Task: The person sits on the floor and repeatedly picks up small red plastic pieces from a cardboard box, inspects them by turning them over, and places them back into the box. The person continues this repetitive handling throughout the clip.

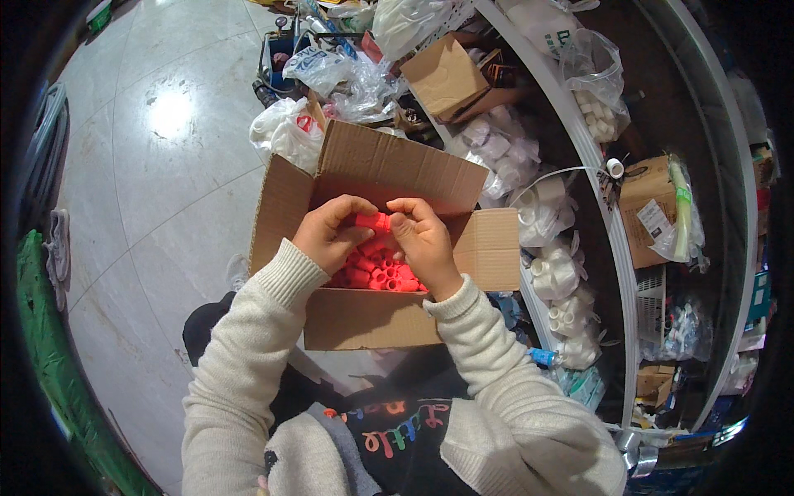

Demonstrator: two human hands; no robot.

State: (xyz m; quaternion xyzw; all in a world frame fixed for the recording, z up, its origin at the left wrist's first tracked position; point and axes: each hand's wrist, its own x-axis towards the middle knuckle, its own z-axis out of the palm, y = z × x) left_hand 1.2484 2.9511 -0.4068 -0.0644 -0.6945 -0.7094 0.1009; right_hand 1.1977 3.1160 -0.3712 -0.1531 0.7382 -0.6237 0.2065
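Note:
An open cardboard box (372, 319) stands before me with its flaps folded out. Many short red plastic pipe fittings (378, 273) lie loose inside it. Above them, both hands hold one red fitting (371, 221) roughly level. Thumb and fingers of my left hand (335, 232) grip its left part. My right hand (423, 239) pinches the right end between thumb and forefinger. What lies in the box beneath my hands is partly hidden.
White metal shelving (611, 248) curves along the right, with bags of white pipe fittings (552, 270) beside it. Plastic bags (347, 77) and another cardboard box (446, 77) lie beyond. A green wrapped bundle (59, 353) runs along the left.

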